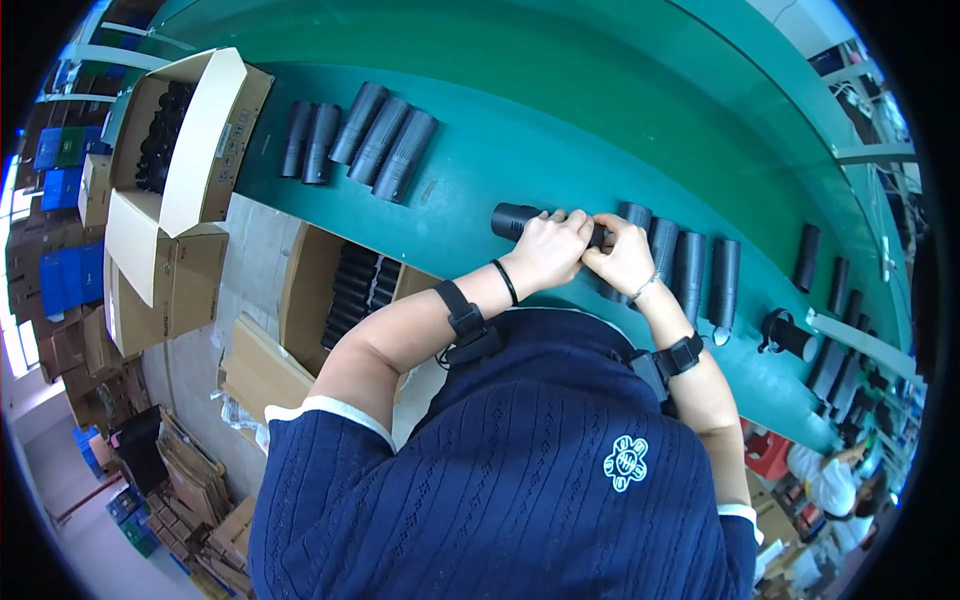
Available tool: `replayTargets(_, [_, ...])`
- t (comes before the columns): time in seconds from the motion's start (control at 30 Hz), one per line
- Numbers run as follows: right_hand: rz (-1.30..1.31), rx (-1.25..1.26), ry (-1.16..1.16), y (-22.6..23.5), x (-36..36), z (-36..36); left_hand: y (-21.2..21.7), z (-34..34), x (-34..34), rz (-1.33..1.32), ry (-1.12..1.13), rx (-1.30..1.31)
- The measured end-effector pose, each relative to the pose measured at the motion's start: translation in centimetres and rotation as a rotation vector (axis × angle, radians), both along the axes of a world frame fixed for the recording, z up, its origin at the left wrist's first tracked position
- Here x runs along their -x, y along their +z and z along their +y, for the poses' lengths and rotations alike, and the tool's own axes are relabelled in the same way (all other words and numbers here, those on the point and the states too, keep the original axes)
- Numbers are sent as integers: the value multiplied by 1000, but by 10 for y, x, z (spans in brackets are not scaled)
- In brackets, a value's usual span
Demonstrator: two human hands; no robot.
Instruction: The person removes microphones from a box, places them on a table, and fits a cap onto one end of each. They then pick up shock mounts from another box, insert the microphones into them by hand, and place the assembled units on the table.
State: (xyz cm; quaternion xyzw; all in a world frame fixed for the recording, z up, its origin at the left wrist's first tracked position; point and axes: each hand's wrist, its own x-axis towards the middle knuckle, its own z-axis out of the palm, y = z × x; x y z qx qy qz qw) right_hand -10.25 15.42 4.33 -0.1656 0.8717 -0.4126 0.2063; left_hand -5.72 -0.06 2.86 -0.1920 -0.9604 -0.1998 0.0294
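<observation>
A: What lay nearest?

B: The wearer's navy knitted jumper (560,440), at six o'clock from the middle of the view, its soft fabric patterned in fine vertical lines. Beyond it, at one o'clock, both hands met over the smooth green desk (475,150).

A: How were they set?

B: The left hand (548,250) was closed around a black tube (512,221), which lay crosswise with one rounded end showing past the knuckles. The right hand (620,258) had its fingers bent in at the tube's other end. I couldn't tell exactly what they pinched; the knuckles hid it.

A: Which step was that?

B: I judged it to be handwork on that end, perhaps fitting or checking it. The next move seemed to call for a steady left grip and light, precise fingertips on the right.

A: And farther out?

B: Close by, towards three o'clock, stood a row of similar tubes (688,270), dark and matte. At nine, an open cardboard carton (300,285) held more dark cylinders. At eleven, five ribbed tubes (405,155) rested in two groups. At ten, a carton with a stiff, pale flap (205,140) stood open. Farthest, towards nine, were blue bins (65,275).
</observation>
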Motion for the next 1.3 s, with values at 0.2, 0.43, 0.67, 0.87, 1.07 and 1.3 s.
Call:
replayTargets(0.2, [418,47,39,-27,10,12,9,1,6,38,21,-46])
replayTargets(0.43, [-421,404,6,-7,7,21,4,-8,5,-4,60,-92])
replayTargets(0.67, [-684,719,-187,-15,2,22,32,-7,13,-200,233,-269])
replayTargets(0.87, [-750,821,-157,-13,-2,13,0,-11,11,-86,192,-532])
replayTargets(1.07, [-768,790,-161,-6,1,0,-10,-21,16,-807,268,-1465])
replayTargets(1.3, [-742,642,-273,5,7,-12,-1,-16,12,-809,285,-1654])
